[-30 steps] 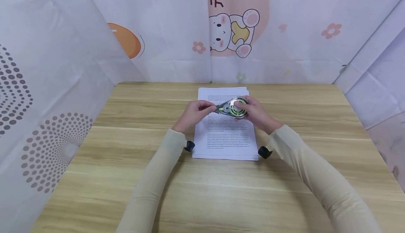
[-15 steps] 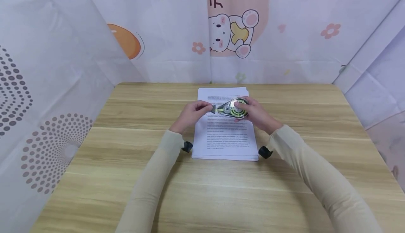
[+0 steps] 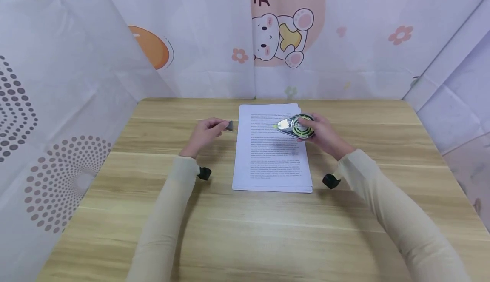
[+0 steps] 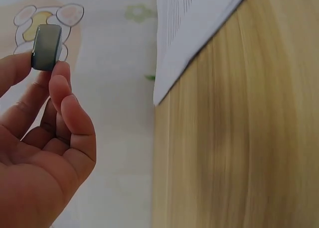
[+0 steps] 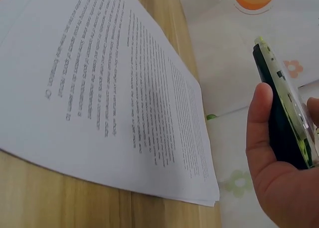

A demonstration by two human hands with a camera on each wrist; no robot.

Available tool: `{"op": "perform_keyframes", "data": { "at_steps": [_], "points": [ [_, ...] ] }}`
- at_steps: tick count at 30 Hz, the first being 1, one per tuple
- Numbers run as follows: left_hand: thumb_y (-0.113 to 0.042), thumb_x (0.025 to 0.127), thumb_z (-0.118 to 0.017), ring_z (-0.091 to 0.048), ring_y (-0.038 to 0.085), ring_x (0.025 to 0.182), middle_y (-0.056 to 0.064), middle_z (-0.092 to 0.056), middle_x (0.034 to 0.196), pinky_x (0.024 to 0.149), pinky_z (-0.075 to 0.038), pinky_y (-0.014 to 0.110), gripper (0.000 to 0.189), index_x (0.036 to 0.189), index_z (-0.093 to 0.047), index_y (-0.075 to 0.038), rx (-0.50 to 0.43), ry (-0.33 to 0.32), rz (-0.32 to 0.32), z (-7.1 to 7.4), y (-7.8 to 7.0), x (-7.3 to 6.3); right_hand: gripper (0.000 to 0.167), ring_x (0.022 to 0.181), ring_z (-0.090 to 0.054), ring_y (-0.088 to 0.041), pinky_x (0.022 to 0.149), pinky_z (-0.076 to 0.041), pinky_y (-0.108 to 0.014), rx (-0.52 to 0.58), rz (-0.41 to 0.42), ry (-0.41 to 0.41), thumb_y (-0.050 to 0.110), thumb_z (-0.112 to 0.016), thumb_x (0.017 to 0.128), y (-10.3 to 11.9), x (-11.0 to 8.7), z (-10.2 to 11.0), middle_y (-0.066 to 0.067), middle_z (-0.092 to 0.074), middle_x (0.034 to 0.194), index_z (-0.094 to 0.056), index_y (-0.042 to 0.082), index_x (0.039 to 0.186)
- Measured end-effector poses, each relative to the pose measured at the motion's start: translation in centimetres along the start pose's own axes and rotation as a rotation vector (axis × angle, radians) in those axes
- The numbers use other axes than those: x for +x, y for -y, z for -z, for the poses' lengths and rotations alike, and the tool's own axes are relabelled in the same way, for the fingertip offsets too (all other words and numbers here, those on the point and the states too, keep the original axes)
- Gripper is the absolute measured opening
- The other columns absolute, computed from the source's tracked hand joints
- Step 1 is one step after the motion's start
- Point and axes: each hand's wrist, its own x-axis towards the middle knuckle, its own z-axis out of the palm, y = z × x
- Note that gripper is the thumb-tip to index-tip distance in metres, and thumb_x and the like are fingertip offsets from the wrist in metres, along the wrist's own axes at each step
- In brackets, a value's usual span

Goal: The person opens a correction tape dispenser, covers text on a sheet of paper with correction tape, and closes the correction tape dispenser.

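In the head view my right hand [image 3: 323,132] grips a correction tape dispenser [image 3: 294,126] with a clear, green and black body, above the right side of a stack of printed paper [image 3: 272,158]. Its yellow-green tip points left, uncovered. My left hand [image 3: 206,132], left of the paper, pinches the small dark cap [image 3: 230,126] between thumb and index finger. In the left wrist view the cap [image 4: 47,47] shows as a dark rounded block at the fingertips. The right wrist view catches the dispenser [image 5: 283,101] edge-on, thumb on one face and fingers on the other.
The paper stack lies on a wood-grain table [image 3: 245,235], toward its far edge. A patterned white curtain [image 3: 214,61] hangs behind the table and along its sides. Black wrist cameras [image 3: 205,173] hang under both sleeves.
The cap has come off the dispenser's tip. My left hand has moved left with it, off the paper, while my right hand has shifted slightly right with the dispenser.
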Motion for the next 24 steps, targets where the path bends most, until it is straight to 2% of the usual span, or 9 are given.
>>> {"op": "perform_keyframes", "data": {
  "at_steps": [4, 8, 18, 24],
  "points": [
    [-0.046, 0.087, -0.060, -0.059, 0.030, 0.107, 0.011, -0.064, 0.112, 0.092, -0.047, 0.038, 0.046, 0.115, -0.065, -0.010, 0.023, -0.008, 0.027, 1.4, 0.9, -0.1, 0.042, 0.085, -0.059, -0.009, 0.074, -0.054, -0.028, -0.007, -0.009, -0.003, 0.024, -0.053, 0.095, -0.1, -0.1, 0.5, -0.005, -0.049, 0.110, -0.033, 0.005, 0.127],
    [-0.045, 0.089, -0.059, -0.059, 0.029, 0.108, 0.011, -0.062, 0.116, 0.092, -0.048, 0.038, 0.046, 0.118, -0.063, -0.009, 0.057, -0.007, 0.045, 2.7, 1.8, -0.3, 0.040, 0.087, -0.059, -0.009, 0.077, -0.054, -0.031, -0.023, -0.006, -0.028, 0.025, -0.053, 0.095, -0.2, -0.3, 1.1, -0.005, -0.048, 0.111, -0.035, 0.007, 0.125],
    [-0.049, 0.090, -0.054, -0.058, 0.028, 0.108, 0.012, -0.060, 0.122, 0.094, -0.045, 0.041, 0.052, 0.125, -0.059, -0.011, 0.158, 0.018, 0.100, 5.0, 4.1, 0.0, 0.046, 0.086, -0.060, -0.007, 0.081, -0.054, -0.029, -0.012, -0.028, -0.042, 0.025, -0.052, 0.096, -0.1, -1.0, 2.2, -0.005, -0.049, 0.109, -0.031, 0.003, 0.130],
    [-0.051, 0.091, -0.050, -0.055, 0.029, 0.112, 0.012, -0.057, 0.125, 0.096, -0.043, 0.042, 0.055, 0.128, -0.055, -0.011, 0.202, 0.037, 0.121, 6.5, 5.5, 0.0, 0.059, 0.087, -0.060, -0.007, 0.084, -0.053, -0.031, -0.058, -0.052, -0.060, 0.027, -0.050, 0.097, -0.2, -1.5, 2.9, -0.006, -0.046, 0.113, -0.020, -0.001, 0.140]
  ]
}}
